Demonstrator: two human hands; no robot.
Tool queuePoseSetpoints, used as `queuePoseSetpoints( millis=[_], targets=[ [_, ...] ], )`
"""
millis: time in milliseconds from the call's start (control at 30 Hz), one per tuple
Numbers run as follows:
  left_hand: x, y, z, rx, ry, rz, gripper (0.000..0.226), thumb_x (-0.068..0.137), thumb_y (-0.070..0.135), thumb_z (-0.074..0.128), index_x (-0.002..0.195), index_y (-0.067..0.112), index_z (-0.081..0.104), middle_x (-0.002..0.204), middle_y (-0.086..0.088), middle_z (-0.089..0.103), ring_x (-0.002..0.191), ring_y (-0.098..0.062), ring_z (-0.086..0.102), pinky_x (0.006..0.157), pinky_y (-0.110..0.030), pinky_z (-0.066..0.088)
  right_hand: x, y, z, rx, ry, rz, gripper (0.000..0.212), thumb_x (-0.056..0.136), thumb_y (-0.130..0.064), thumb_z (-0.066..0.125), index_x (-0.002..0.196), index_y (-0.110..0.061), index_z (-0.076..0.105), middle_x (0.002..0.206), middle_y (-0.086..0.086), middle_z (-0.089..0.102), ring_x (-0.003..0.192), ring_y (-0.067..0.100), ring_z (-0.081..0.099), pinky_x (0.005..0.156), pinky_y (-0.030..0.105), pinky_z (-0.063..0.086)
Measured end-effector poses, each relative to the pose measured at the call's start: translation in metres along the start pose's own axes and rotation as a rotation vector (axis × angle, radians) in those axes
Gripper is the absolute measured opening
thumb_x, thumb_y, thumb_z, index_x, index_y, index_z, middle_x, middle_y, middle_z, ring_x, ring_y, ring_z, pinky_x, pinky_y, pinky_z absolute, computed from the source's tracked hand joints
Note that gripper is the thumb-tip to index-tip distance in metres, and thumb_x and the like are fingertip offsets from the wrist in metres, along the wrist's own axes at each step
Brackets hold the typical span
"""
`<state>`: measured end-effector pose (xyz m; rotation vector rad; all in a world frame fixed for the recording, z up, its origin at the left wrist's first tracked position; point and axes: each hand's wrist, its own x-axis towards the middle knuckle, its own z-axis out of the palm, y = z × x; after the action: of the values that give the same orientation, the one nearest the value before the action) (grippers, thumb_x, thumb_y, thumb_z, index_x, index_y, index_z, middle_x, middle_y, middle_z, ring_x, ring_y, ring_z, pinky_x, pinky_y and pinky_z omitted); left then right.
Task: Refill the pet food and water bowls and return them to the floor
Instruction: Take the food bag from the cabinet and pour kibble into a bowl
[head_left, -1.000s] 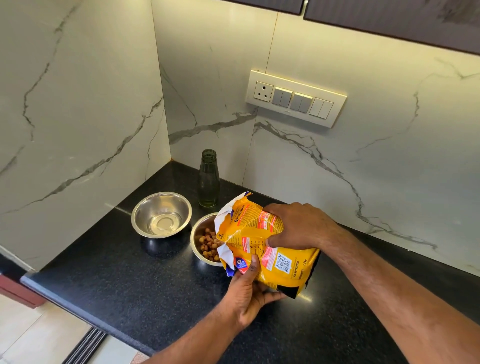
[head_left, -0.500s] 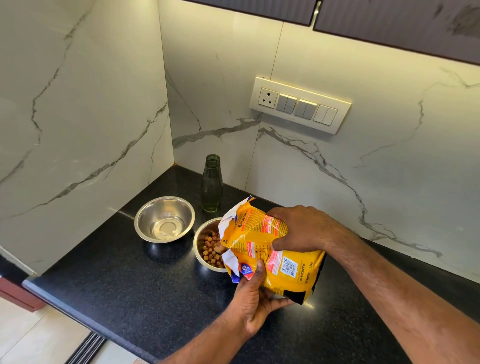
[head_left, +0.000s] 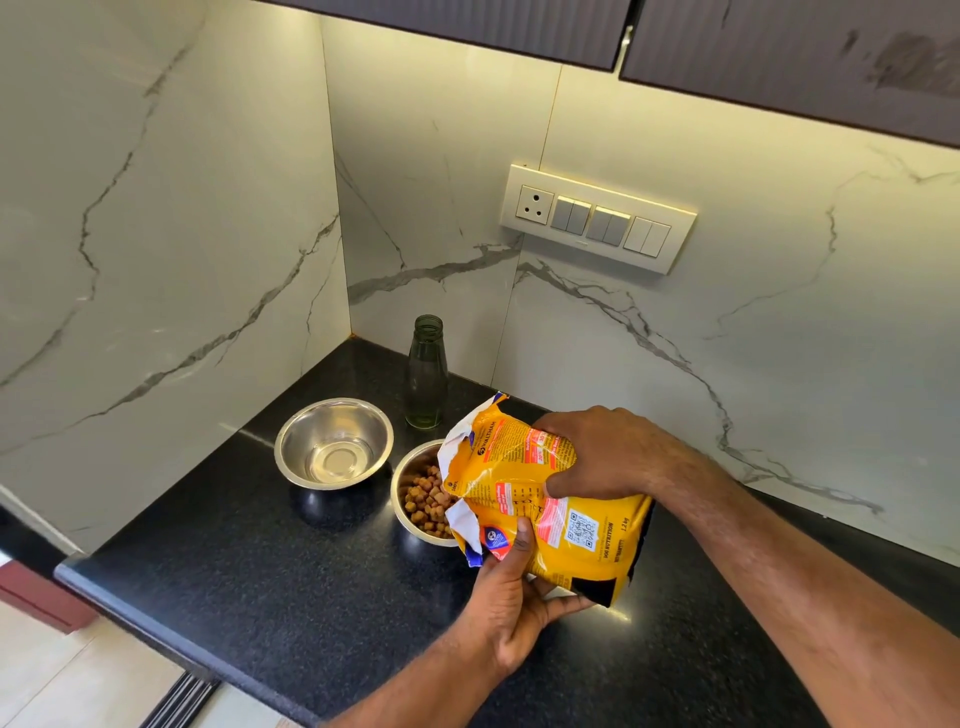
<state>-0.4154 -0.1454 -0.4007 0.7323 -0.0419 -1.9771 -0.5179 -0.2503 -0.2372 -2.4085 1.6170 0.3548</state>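
While both hands grip the yellow food bag (head_left: 566, 519) at the frame's centre, the right hand (head_left: 605, 454) clasps it from above and the left hand (head_left: 511, 597) cups its underside. Its torn mouth tilts over the kibble bowl (head_left: 415, 493). Left of that, the water bowl (head_left: 333, 443) sits on the black counter (head_left: 234, 587), a green bottle (head_left: 426, 374) upright behind.

Kibble bag (head_left: 540, 499) slightly higher over food bowl (head_left: 402, 475).

Bottle (head_left: 426, 374) behind bowls; kibble bowl (head_left: 415, 488) right of water bowl (head_left: 333, 442).
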Motion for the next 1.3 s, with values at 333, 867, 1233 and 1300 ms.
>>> queuePoseSetpoints(
  millis=[333, 867, 1233, 1300],
  targets=[
    [-0.004, 0.001, -0.001, -0.012, -0.023, 0.008, 0.068, 0.083, 0.037, 0.075, 0.143, 0.019, 0.051, 0.134, -0.019, 0.069, 0.123, -0.047, 0.064, 0.096, -0.079, 0.046, -0.006, -0.006, -0.004, -0.007, 0.000, 0.002, 0.081, 0.081, -0.062, 0.073, 0.151, -0.038, 0.038, 0.141, -0.005, 0.061, 0.111, 0.018, 0.067, 0.077, 0.027, 0.051],
    [-0.004, 0.004, -0.004, 0.001, -0.064, 0.028, 0.067, 0.084, 0.039, 0.075, 0.143, 0.021, 0.050, 0.135, -0.018, 0.069, 0.121, -0.046, 0.066, 0.093, -0.079, 0.047, -0.008, -0.013, -0.011, -0.025, 0.001, 0.002, 0.078, 0.083, -0.059, 0.072, 0.151, -0.038, 0.039, 0.141, -0.005, 0.060, 0.113, 0.019, 0.065, 0.075, 0.026, 0.046],
    [0.000, 0.011, -0.005, -0.055, -0.051, 0.021, 0.068, 0.080, 0.039, 0.081, 0.140, 0.021, 0.053, 0.130, -0.016, 0.071, 0.114, -0.043, 0.071, 0.083, -0.074, 0.054, 0.008, -0.018, -0.016, -0.021, -0.022, 0.008, 0.078, 0.082, -0.059, 0.073, 0.149, -0.036, 0.041, 0.139, -0.005, 0.062, 0.108, 0.017, 0.068, 0.078, 0.028, 0.054],
    [0.001, 0.014, -0.006, -0.058, -0.043, 0.024, 0.068, 0.080, 0.039, 0.080, 0.140, 0.022, 0.053, 0.130, -0.017, 0.071, 0.115, -0.043, 0.070, 0.083, -0.074, 0.054, 0.013, -0.020, -0.016, -0.021, -0.025, 0.007, 0.077, 0.082, -0.059, 0.073, 0.149, -0.036, 0.042, 0.139, -0.005, 0.062, 0.109, 0.018, 0.068, 0.078, 0.028, 0.054]
  ],
)
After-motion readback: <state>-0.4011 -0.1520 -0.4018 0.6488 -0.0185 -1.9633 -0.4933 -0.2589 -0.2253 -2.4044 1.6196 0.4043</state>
